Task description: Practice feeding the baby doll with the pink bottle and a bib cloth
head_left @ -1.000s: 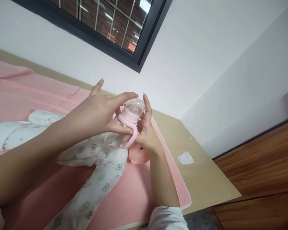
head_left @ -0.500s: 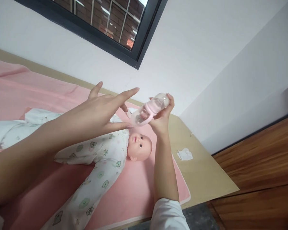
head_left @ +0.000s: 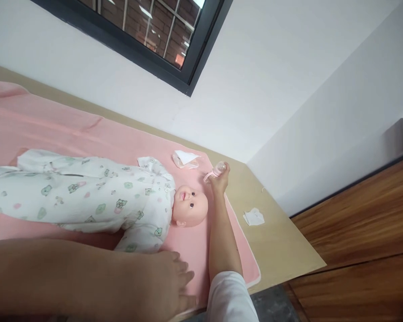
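Note:
A baby bottle (head_left: pixel 218 169) with clear ends and a pink handle is in my right hand (head_left: pixel 220 181), beyond the doll's head near the far corner of the pink mat. My fingers wrap around it, and part of the bottle is hidden behind them. The baby doll (head_left: pixel 192 205) lies face up in a white, patterned suit (head_left: pixel 97 190). Low in the foreground, my left hand (head_left: pixel 161 281) hovers over or rests on the near edge of the mat; I cannot tell which. Its fingers are apart with nothing in them, and the forearm covers part of the doll's near side.
A pink mat (head_left: pixel 191 268) covers much of the wooden table (head_left: pixel 278 250). A clear plastic packet with white tissue (head_left: pixel 186 158) lies beyond the doll's shoulder. A folded white cloth (head_left: pixel 254 217) rests right of the mat. Behind are a wall and a dark-framed window (head_left: pixel 188 76).
My right hand has moved the bottle away, down toward the mat's far corner. My left hand has left the bottle's side and come down to the near foreground, uncovering the doll and packet.

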### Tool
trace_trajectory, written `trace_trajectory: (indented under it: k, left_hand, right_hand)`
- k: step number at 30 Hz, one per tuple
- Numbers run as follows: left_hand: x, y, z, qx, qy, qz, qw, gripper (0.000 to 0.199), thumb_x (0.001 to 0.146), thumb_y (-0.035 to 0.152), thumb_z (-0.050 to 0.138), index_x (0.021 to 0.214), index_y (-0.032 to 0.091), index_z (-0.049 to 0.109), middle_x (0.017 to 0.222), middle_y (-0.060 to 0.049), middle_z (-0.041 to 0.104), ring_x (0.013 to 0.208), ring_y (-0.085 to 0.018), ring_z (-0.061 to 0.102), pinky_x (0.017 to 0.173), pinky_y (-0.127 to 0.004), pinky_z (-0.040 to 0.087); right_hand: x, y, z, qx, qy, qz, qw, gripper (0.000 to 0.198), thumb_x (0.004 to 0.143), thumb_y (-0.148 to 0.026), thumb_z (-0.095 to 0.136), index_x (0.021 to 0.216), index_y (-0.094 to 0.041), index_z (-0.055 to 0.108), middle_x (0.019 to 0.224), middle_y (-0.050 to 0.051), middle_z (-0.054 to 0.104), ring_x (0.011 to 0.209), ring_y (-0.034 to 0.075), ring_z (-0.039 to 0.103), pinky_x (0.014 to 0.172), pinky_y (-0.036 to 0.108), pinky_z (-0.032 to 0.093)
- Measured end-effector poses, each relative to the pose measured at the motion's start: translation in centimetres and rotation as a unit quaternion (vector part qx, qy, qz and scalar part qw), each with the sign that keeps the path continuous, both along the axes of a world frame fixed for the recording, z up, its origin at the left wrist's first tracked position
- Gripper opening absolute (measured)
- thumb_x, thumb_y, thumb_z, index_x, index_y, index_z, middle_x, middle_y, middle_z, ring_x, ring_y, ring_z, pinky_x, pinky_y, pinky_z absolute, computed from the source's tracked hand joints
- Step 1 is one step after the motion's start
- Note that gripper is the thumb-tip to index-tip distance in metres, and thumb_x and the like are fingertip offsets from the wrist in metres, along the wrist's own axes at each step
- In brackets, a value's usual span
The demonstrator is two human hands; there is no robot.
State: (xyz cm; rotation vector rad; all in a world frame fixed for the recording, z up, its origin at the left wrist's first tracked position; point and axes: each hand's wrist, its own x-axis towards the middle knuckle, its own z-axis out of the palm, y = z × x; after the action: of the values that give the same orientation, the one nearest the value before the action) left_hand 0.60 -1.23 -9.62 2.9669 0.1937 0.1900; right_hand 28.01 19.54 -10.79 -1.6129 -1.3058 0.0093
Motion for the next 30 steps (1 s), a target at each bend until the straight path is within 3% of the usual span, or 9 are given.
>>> trace_trajectory:
  k: [3,7,10,13,19,22,26,30]
  left_hand:
    - [-0.1,0.9,0.5,-0.030,0.067,-0.011,0.997,0.078,0.073,0.032,0.079,0.146,0.025,0.052,0.148,-0.019,0.050,0.130,-0.035,0.054,0.099,-0.045,0.045]
    - [0.0,1.7,1.9,-0.067,0.155,0.001,0.986,0.089,0.071,0.024,0.081,0.152,0.023,0.044,0.155,-0.020,0.038,0.141,-0.034,0.043,0.106,-0.045,0.044]
    - [0.3,1.7,1.5,-0.066,0.168,0.008,0.983,0.088,0.066,0.022,0.084,0.147,0.023,0.051,0.151,-0.021,0.044,0.133,-0.036,0.052,0.097,-0.044,0.050]
    - [0.5,1.7,-0.1,-0.060,0.177,0.017,0.982,0.082,0.060,0.023,0.087,0.137,0.024,0.060,0.144,-0.021,0.052,0.119,-0.037,0.063,0.089,-0.044,0.052]
    - [0.4,1.8,-3.0,-0.119,0.094,0.043,0.987,0.074,0.053,0.036,0.088,0.124,0.025,0.069,0.134,-0.019,0.063,0.111,-0.037,0.065,0.088,-0.044,0.049]
    - [0.7,1.6,-2.8,-0.116,0.107,0.042,0.987,0.072,0.054,0.037,0.088,0.122,0.022,0.070,0.129,-0.021,0.065,0.109,-0.038,0.065,0.086,-0.044,0.049]
    - [1.3,1.3,-1.3,-0.064,0.196,0.015,0.978,0.065,0.065,0.033,0.085,0.124,0.015,0.067,0.123,-0.027,0.066,0.113,-0.039,0.063,0.083,-0.045,0.051]
    - [1.6,1.3,-0.2,-0.054,0.207,0.007,0.977,0.065,0.065,0.033,0.085,0.124,0.014,0.067,0.131,-0.029,0.061,0.110,-0.040,0.065,0.082,-0.046,0.051]
  right_hand:
    - [0.3,0.1,-0.9,-0.014,0.005,-0.013,1.000,0.086,0.060,-0.022,0.062,0.142,-0.029,0.036,0.130,0.005,0.058,0.104,0.018,0.061,0.096,0.034,0.048]
    - [0.6,0.2,-1.1,-0.024,0.017,-0.033,0.999,0.087,0.060,-0.025,0.063,0.143,-0.028,0.035,0.122,0.005,0.061,0.102,0.020,0.061,0.094,0.035,0.049]
    - [0.7,0.3,-1.1,-0.033,0.014,-0.035,0.999,0.088,0.060,-0.025,0.064,0.143,-0.029,0.035,0.123,0.005,0.060,0.102,0.019,0.061,0.093,0.033,0.049]
    - [0.6,0.3,-1.1,-0.033,0.013,-0.038,0.999,0.088,0.060,-0.024,0.062,0.143,-0.031,0.034,0.125,0.004,0.060,0.101,0.019,0.062,0.093,0.033,0.049]
    - [0.7,0.5,-1.3,-0.036,0.024,-0.037,0.998,0.088,0.061,-0.021,0.062,0.144,-0.030,0.034,0.122,0.004,0.061,0.098,0.018,0.063,0.091,0.032,0.049]
    - [0.7,0.5,-1.3,-0.029,0.030,-0.036,0.998,0.088,0.060,-0.021,0.064,0.143,-0.029,0.036,0.120,0.004,0.061,0.098,0.019,0.063,0.090,0.032,0.049]
    - [0.6,0.5,-1.2,-0.024,0.034,-0.031,0.999,0.086,0.060,-0.021,0.064,0.142,-0.030,0.038,0.119,0.003,0.062,0.099,0.019,0.062,0.092,0.034,0.048]
    - [0.4,0.1,-1.1,-0.035,0.020,-0.035,0.999,0.085,0.063,-0.020,0.062,0.142,-0.030,0.036,0.122,0.003,0.060,0.101,0.018,0.062,0.092,0.032,0.049]
